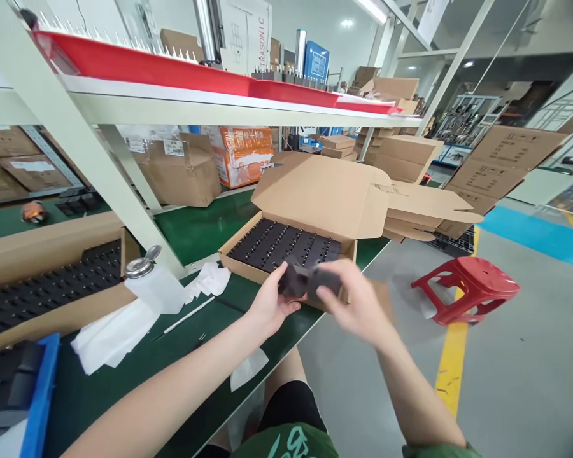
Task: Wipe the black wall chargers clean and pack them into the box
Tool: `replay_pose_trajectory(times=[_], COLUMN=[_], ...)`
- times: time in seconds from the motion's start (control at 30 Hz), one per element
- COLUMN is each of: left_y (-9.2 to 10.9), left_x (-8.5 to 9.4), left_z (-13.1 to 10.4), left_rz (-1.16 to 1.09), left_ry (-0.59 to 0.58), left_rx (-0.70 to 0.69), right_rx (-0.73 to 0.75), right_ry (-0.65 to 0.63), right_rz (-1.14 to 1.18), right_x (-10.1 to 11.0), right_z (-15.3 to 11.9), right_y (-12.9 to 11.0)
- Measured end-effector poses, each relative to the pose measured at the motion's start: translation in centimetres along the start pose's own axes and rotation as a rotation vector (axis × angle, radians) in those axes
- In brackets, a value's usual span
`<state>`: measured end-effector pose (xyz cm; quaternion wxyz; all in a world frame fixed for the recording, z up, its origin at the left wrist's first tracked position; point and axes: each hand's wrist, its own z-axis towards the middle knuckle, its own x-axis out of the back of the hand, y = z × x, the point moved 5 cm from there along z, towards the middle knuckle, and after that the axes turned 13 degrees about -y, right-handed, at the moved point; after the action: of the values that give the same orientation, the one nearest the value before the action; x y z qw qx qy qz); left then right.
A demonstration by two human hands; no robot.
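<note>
My left hand (270,305) is closed around a small black block-shaped part (293,280), held above the near edge of an open cardboard box. Right beside it, my right hand (358,302) grips another dark piece (326,280), smeared by motion. Whether the two pieces touch or are joined, I cannot tell. The cardboard box (242,270) lies on the green bench top with its lid (318,191) folded back. Rows of black parts (272,242) with small shiny pins fill it.
Left of the box lie white wipes (114,337), a pump bottle (155,286) and a white stick tool (188,316). A long carton (52,299) of similar parts and a blue bin (42,394) stand further left. A red stool (468,289) is on the floor at right.
</note>
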<state>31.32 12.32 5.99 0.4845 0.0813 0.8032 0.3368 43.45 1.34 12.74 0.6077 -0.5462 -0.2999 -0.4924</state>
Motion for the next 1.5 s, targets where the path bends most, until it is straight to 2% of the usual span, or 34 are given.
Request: replay_pose_trajectory(times=[0.03, 0.1, 0.2, 0.3, 0.4, 0.5, 0.6, 0.7, 0.77, 0.83, 0.9, 0.93, 1.0, 1.07, 1.1, 1.2, 1.27, 1.4, 1.5], left_y=[0.0, -0.2, -1.1, -2.0, -2.2, -1.8, -1.1, -0.8, -0.8, -0.9, -1.2, -1.3, -1.6, -1.8, -1.9, -1.7, -1.5, -1.3, -1.3], left_x=[0.0, 0.3, 0.6, 0.6, 0.8, 1.4, 1.9, 1.6, 0.9, 0.2, -0.4, -0.5, -0.7, -0.6, -0.5, 0.1, 0.5, 1.0, 1.2], left_z=[0.0, -0.1, -0.8, -1.7, -2.6, -3.1, -3.0, -2.2, -1.7, -1.3, -1.0, -0.9, -0.8, -0.6, -0.5, -0.2, -0.3, -0.9, -1.3], left_rz=[0.017, 0.049, 0.075, 0.087, 0.096, 0.11, 0.147, 0.215, 0.265, 0.309, 0.344, 0.357, 0.38, 0.394, 0.399, 0.409, 0.412, 0.416, 0.43], left_ry=[0.026, 0.073, 0.113, 0.135, 0.138, 0.124, 0.062, -0.058, -0.154, -0.244, -0.312, -0.335, -0.368, -0.384, -0.382, -0.331, -0.283, -0.233, -0.232], left_rx=[-0.002, 0.012, 0.061, 0.093, 0.095, 0.079, 0.076, 0.095, 0.112, 0.127, 0.138, 0.143, 0.159, 0.188, 0.201, 0.214, 0.203, 0.178, 0.17], right_rx=[-0.161, -0.338, -0.559, -0.675, -0.672, -0.57, -0.413, -0.195, -0.002, 0.27, 0.515, 0.589, 0.615, 0.575, 0.523, 0.275, 0.108, -0.161, -0.299], right_ry=[0.017, 0.004, -0.102, -0.208, -0.249, -0.309, -0.372, -0.409, -0.492, -0.667, -0.817, -0.853, -0.877, -0.844, -0.789, -0.511, -0.398, -0.41, -0.387], right_rz=[-0.043, -0.099, -0.185, -0.254, -0.307, -0.312, -0.27, -0.176, -0.086, 0.117, 0.423, 0.567, 0.727, 0.695, 0.634, 0.434, 0.349, 0.146, -0.009], right_x=[1.1, 2.8, 2.9, 0.9, -1.3, -2.2, -1.6, -0.5, -0.4, -0.8, -1.0, -0.9, -0.9, -0.8, -0.7, 0.3, 0.6, -1.3, -2.5], right_z=[1.2, 4.1, 8.7, 11.5, 12.0, 11.1, 9.7, 7.9, 6.6, 5.1, 3.9, 3.5, 3.2, 3.3, 3.5, 4.5, 5.1, 6.2, 7.2], right_y=[2.3, 6.5, 11.7, 14.1, 14.4, 14.0, 12.7, 9.6, 6.7, 3.5, 1.2, 0.6, 0.8, 2.2, 3.2, 7.5, 10.4, 14.7, 15.9])
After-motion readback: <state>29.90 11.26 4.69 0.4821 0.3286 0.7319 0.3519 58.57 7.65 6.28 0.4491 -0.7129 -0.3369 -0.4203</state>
